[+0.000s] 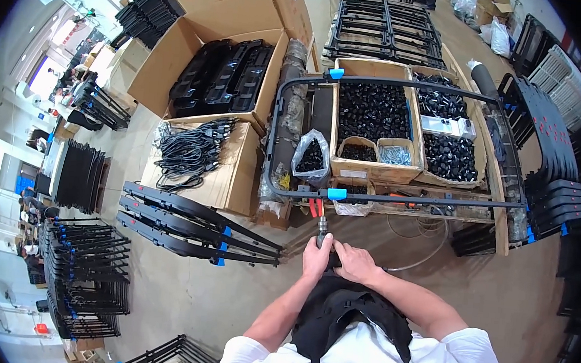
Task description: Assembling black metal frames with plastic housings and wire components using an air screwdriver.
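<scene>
Black frame (386, 198) with blue clips (336, 194); brown cartons (374, 169) of seemingly black caps (372, 111).

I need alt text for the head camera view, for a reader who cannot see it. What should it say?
Both hands, left hand and right hand, grip a small power tool just below a black metal frame lying across a workbench. Behind the frame, cardboard boxes hold small black parts; black cables lie to the left.

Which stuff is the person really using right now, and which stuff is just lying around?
In use:
left hand and right hand, both on the small tool
black metal frame in front of the tool

Lying about:
cables
bag of black parts
box of black caps
red-handled pliers
</scene>
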Demonstrator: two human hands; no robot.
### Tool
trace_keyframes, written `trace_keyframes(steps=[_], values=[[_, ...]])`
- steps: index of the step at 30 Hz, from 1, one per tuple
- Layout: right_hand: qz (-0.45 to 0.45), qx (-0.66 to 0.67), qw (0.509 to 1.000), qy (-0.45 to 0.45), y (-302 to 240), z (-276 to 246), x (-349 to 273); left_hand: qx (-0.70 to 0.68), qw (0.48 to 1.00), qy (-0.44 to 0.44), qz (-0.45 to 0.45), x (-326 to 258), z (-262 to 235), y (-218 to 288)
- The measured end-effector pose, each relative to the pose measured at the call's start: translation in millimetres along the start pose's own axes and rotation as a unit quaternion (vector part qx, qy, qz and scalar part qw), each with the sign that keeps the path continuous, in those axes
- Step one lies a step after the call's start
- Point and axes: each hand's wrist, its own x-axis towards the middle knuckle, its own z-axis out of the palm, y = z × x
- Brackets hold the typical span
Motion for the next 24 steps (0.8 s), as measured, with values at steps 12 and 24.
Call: trace_keyframes(steps=[12,24], values=[[0.036,0.021,0.999,-0.018,-19,-7,8,0.063,0.998,-0.008,0.008,1,-18,13],[0.045,0.046,0.998,-0.002,-16,-1,16,0.129,0.991,-0.023,0.014,16,-21,16]])
